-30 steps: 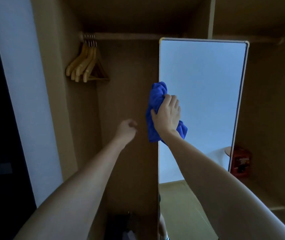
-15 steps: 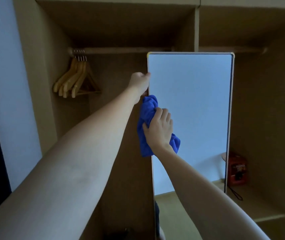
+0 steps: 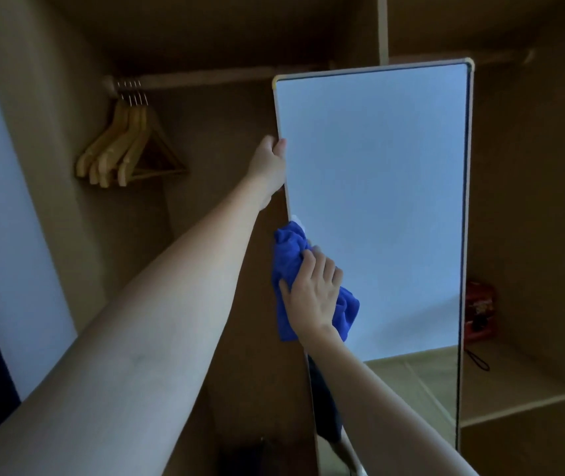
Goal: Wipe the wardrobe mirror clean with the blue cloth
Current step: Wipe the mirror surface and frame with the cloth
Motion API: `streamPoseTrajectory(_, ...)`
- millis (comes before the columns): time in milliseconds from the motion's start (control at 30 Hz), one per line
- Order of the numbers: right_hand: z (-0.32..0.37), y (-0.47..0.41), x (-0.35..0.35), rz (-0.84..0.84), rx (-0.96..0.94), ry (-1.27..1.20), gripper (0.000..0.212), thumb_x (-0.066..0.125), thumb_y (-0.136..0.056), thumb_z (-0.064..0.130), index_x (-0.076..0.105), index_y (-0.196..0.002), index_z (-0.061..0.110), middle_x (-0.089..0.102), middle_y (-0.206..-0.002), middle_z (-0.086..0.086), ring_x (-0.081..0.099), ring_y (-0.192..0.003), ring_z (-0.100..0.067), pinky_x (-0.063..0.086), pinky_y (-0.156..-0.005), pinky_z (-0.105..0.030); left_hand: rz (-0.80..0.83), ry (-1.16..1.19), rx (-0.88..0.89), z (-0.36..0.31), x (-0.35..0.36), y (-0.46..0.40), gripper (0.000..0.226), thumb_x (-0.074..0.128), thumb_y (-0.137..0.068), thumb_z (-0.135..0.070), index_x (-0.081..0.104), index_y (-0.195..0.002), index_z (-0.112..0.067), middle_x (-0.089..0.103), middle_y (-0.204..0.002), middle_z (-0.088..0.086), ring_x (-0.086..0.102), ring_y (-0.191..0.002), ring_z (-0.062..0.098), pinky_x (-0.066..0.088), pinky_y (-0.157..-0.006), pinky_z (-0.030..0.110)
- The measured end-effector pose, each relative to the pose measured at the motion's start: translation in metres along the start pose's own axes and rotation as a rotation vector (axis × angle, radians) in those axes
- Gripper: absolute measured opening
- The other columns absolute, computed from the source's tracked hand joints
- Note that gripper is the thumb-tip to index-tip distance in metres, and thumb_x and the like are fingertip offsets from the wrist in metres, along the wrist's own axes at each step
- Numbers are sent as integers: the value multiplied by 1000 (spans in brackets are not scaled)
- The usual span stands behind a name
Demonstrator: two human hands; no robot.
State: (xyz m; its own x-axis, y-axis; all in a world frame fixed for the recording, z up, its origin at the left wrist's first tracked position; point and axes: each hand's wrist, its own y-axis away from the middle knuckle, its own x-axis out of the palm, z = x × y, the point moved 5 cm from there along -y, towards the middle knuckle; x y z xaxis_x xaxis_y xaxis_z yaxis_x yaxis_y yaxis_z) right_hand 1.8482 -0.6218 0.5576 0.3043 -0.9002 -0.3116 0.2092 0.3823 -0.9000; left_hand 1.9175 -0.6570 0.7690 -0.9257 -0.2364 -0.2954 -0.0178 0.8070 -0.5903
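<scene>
While the left hand (image 3: pixel 270 163) grips the tall white-framed wardrobe mirror (image 3: pixel 377 201) at its left edge, likely steadying it, the right hand (image 3: pixel 312 297) clutches the crumpled blue cloth (image 3: pixel 289 259) against the glass's lower left.

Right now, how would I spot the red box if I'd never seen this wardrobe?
Find the tall mirror standing inside the wardrobe, then look just past its right edge. On the shelf there sits the red box, low and partly hidden by the mirror's frame. It is the only red thing there, with a thin black cord trailing below it.
</scene>
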Motion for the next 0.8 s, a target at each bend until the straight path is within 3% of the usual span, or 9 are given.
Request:
streamPoseTrajectory(133,3,-1,-3,74,130,-67,61,84,-72,27,53,-120,7,58,-119,-13,57,-102,-35,46,-90,-48,2,0,-11,3,2,2,45,31,-108,-35,43,-143,-10,56,-130,6,56,-114,20,49,-88,33)
streamPoseTrajectory(233,19,-40,-23,-27,199,-168,56,79,-74,22,55,-121,6,57,-116,-12,54,-101,-34,43,-89,-45,8,12,12,6,4,3,41,30,-108,-35,53,-132,-10,62,-115,4,59,-93,10,47,-74,25)
streamPoseTrajectory(333,25,-60,-27,-69,197,-179,58,78,-74,23,54,-123,6,57,-118,-11,54,-102,-32,42,-88,-43,10,31,18,10,5,6,41,30,-108,-37,55,-130,-13,63,-111,0,60,-96,11,47,-79,25)
streamPoseTrajectory(433,12,-25,-13,-75,96,-117,61,80,-73,24,50,-123,4,58,-118,-15,56,-100,-35,47,-87,-47,6,16,5,11,7,9,38,30,-108,-37,55,-125,-14,63,-102,-3,59,-88,10,46,-69,25)
streamPoseTrajectory(533,-6,33,2,-44,72,-86,65,83,-73,23,46,-123,5,58,-120,-16,56,-103,-36,50,-90,-50,16,-3,-4,14,9,10,37,29,-108,-38,55,-122,-16,63,-103,-3,59,-85,8,46,-68,27)
streamPoseTrajectory(667,-7,49,2,55,213,-131,60,80,-74,20,47,-123,9,57,-119,-12,56,-104,-35,47,-91,-48,28,12,-8,16,10,15,34,28,-108,-37,53,-118,-17,61,-98,-5,57,-82,7,43,-61,23)
streamPoseTrajectory(800,9,5,-17,-35,328,-240,54,72,-78,17,50,-126,9,54,-124,-10,51,-109,-32,41,-95,-48,9,53,20,24,15,25,34,30,-109,-34,55,-120,-14,60,-96,-9,55,-81,0,42,-62,14)
